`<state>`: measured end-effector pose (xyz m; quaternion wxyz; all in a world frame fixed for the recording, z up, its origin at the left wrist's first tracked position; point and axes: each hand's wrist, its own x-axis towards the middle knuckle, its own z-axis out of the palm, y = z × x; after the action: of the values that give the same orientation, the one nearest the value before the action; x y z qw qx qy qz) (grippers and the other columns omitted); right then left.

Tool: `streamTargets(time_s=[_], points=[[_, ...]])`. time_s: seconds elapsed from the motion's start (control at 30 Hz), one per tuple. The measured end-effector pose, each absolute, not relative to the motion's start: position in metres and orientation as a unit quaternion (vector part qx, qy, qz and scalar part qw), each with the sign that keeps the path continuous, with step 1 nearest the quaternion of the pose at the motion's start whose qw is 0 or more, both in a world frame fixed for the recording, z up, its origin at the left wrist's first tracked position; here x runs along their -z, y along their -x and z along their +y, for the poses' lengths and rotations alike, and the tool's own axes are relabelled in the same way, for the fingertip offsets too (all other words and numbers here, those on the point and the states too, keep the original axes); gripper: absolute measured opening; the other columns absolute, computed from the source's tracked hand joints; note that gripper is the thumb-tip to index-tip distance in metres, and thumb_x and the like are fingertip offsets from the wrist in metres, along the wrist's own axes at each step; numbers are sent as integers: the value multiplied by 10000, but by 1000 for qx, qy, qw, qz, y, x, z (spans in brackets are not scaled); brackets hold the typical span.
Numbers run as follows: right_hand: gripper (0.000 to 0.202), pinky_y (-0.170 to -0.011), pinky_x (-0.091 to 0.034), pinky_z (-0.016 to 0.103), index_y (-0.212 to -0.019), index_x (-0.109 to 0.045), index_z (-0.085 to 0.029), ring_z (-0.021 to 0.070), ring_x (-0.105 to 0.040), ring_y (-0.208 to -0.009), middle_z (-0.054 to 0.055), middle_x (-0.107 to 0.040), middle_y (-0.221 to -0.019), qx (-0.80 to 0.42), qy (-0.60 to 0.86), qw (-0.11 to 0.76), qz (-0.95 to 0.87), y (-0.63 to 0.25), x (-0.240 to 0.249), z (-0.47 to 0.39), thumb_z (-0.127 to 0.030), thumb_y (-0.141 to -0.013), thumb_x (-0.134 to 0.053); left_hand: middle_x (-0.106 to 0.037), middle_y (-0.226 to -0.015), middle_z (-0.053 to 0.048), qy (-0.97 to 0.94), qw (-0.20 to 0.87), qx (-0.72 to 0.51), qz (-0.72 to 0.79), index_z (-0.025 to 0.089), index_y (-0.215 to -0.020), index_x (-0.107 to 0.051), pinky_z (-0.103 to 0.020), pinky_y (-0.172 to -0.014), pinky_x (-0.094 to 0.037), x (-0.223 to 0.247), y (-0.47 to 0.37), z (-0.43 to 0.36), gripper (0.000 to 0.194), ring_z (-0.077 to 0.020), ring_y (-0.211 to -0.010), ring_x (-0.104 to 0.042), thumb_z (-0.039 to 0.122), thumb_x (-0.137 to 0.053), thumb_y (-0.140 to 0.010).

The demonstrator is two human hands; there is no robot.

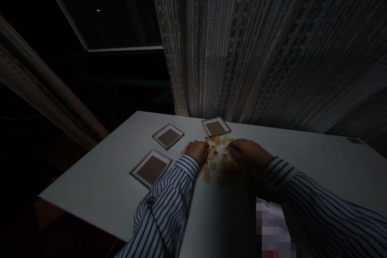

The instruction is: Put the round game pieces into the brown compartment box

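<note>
A loose cluster of small round yellowish game pieces (213, 165), which look like Chinese chess pieces, lies on the white table. Some show red or dark marks on top; others are plain. My left hand (197, 152) rests at the cluster's left side, its fingers curled and bent over; what they hold, if anything, is hidden. On the right side, my right hand (250, 153) has its thumb and fingertips together at the edge of a marked piece (227, 149). Shadow darkens the pieces below that hand.
Three shallow open boxes with brown bottoms stand around the pieces: one at the back (215, 127), one at left (168, 136), one nearer me (151, 168). A string curtain (208, 48) hangs behind the white table (99, 161). A pixelated patch covers something near my right forearm.
</note>
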<state>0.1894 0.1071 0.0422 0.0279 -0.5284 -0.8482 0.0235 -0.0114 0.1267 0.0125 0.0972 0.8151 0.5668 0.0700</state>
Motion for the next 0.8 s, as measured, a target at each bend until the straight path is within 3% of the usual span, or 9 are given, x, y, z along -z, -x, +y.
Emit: streamTargets(time_s=[0.8], points=[[296, -768, -413, 284, -967, -640, -166, 202, -598, -930, 94, -663, -1017, -41, 513, 1, -857, -186, -35, 118, -248, -870, -373, -700, -953, -78, -831, 76, -49, 549, 257, -990, -674, -331, -814, -436, 0, 7, 142, 270, -228, -921, -624, 286, -468, -819]])
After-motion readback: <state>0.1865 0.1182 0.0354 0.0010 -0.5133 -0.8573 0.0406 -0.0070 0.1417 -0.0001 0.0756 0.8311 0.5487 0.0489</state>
